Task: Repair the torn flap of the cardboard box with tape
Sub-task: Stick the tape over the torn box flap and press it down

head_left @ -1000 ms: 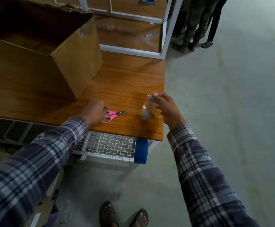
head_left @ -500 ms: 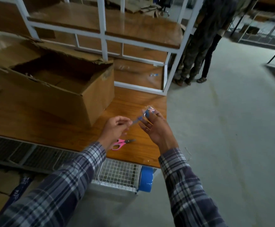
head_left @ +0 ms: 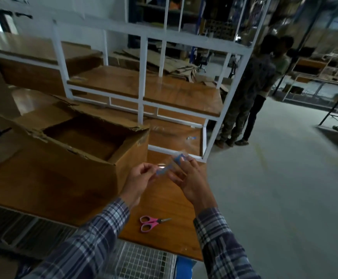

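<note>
Your left hand (head_left: 142, 178) and right hand (head_left: 190, 178) both pinch a clear blue-edged tape strip (head_left: 171, 167), frame centre, above the wooden desk (head_left: 170, 202); pink-handled scissors (head_left: 151, 222) lie below.

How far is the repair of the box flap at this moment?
Early stage. Done: the scissors lie on the table, put aside. In hand: both hands, left and right, pinch a strip of clear tape between them. Left: the cardboard box shows ragged flap edges with no tape visible, so sticking remains.

No text, label or number can be read anywhere.
</note>
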Available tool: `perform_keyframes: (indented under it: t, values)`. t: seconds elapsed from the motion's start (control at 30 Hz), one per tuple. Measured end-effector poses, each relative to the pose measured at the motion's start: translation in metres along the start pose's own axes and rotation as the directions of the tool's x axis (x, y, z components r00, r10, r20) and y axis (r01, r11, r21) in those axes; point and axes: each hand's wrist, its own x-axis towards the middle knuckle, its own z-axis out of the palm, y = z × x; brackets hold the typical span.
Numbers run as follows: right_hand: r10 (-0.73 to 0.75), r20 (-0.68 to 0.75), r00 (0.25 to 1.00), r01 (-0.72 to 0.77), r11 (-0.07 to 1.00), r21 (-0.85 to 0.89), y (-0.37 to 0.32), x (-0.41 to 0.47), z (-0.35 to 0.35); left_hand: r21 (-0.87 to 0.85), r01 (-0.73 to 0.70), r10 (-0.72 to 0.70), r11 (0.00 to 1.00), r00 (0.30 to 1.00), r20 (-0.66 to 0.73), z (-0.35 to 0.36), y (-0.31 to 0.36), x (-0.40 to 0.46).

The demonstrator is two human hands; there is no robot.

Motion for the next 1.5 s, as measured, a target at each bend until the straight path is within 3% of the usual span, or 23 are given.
perform_keyframes:
  t: [0.17,0.33,0.47,0.63,0.77,0.87,0.93,1.07,1.3,1.5]
  values:
    - [-0.105,0.044,0.994,0.111,0.978,-0.176,-0.016,0.026,-0.003,0.045,-0.109,0.114,0.993,0.987,-0.114,0.009,0.027,0.012]
    - [-0.182,0.053,0.982,0.188,0.905,-0.382,-0.019,0.074,0.000,0.437,-0.209,0.354,0.875,0.892,-0.281,0.028,0.043,0.023]
    - [-0.135,0.098,0.986,0.164,0.886,-0.433,-0.022,0.111,0.002,0.546,-0.145,0.406,0.825,0.824,-0.396,0.045,0.044,0.034]
    - [0.013,0.169,0.986,0.060,0.908,-0.416,-0.015,0.152,0.001,0.611,-0.122,0.468,0.782,0.763,-0.446,0.045,0.030,0.055]
    - [0.139,0.228,0.964,-0.068,0.953,-0.296,-0.008,0.168,0.008,0.621,-0.107,0.499,0.777,0.705,-0.504,0.044,0.025,0.061]
    - [0.210,0.185,0.960,-0.175,0.967,-0.187,-0.003,0.181,0.012,0.609,-0.098,0.504,0.787,0.672,-0.542,0.036,0.030,0.065]
    - [0.257,0.189,0.948,-0.229,0.961,-0.157,-0.008,0.187,0.011,0.642,-0.076,0.506,0.763,0.688,-0.520,0.023,0.034,0.070]
    - [0.326,0.351,0.878,-0.295,0.945,-0.140,-0.019,0.190,0.009,0.651,-0.048,0.453,0.757,0.757,-0.471,0.006,0.037,0.081]
    - [0.242,0.372,0.896,-0.039,0.878,-0.478,-0.033,0.188,0.025,0.621,-0.027,0.411,0.784,0.772,-0.485,-0.009,0.039,0.086]
    - [0.245,0.376,0.894,0.055,0.772,-0.633,-0.025,0.212,0.051,0.513,0.027,0.320,0.858,0.753,-0.575,-0.028,0.031,0.079]
